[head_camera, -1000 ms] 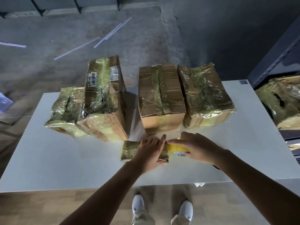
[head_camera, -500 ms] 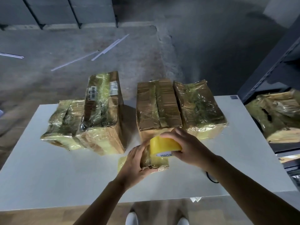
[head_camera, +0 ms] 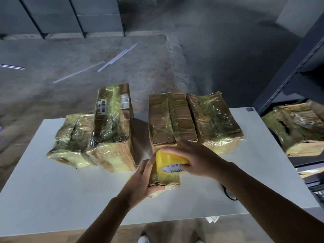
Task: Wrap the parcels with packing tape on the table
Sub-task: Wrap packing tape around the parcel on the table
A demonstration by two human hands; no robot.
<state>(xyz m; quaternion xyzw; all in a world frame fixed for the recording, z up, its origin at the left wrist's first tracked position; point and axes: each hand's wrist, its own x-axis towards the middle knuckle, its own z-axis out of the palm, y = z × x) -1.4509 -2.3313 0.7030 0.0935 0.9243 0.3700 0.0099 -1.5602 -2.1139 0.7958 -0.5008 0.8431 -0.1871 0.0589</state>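
Note:
A small cardboard parcel (head_camera: 166, 179) wrapped in shiny tape stands tipped up on the white table (head_camera: 52, 199) near its front edge. My left hand (head_camera: 142, 179) grips the parcel's left side. A yellow roll of packing tape (head_camera: 168, 159) sits on top of the parcel, and my right hand (head_camera: 196, 160) holds it from above, fingers curled over its rim. The roll's white core label faces me.
Several larger tape-wrapped boxes stand behind: two on the left (head_camera: 112, 130), two on the right (head_camera: 215, 121). A dark shelf rack (head_camera: 298, 67) with more wrapped parcels (head_camera: 298, 127) stands at the right. A black loop (head_camera: 229, 194) lies by my right forearm.
The small parcel went from lying flat to tipped up on edge. My right hand lifted the tape roll from beside it to on top of it. The camera tilted upward.

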